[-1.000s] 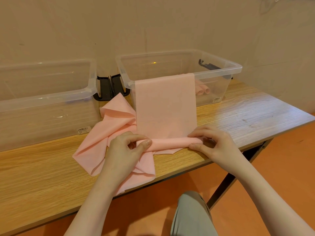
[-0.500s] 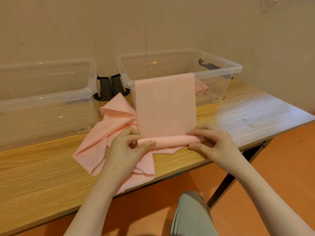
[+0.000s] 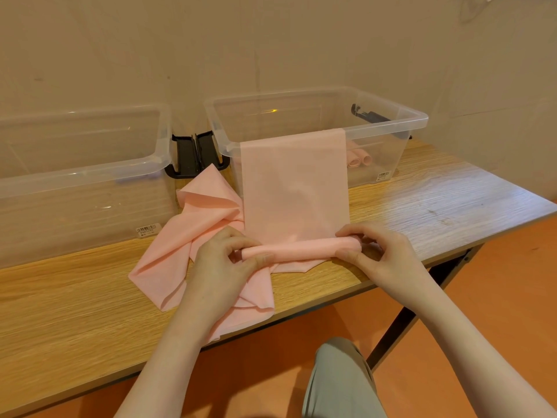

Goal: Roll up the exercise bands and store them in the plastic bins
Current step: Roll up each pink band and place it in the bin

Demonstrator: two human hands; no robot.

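a wooden tabletop [image 3: 422, 212] runs along a beige wall and carries two clear plastic bins: the left bin [image 3: 75, 182] and the right bin [image 3: 391, 122], side by side with black latches [image 3: 193, 155] between them. a pink exercise band [image 3: 295, 188] hangs over the right bin's front rim and down onto the tabletop, where its near end is wound into a roll [image 3: 301, 250] lying just in front of that bin. a second, loose pink band [image 3: 187, 245] is crumpled on the tabletop between the bins and reaches past the near edge. inside the right bin, at its right side, lie rolled pink bands [image 3: 358, 158]. the left hand [image 3: 223, 263] pinches the roll's left end between thumb and curled fingers, and the right hand [image 3: 382, 254] grips its right end the same way.
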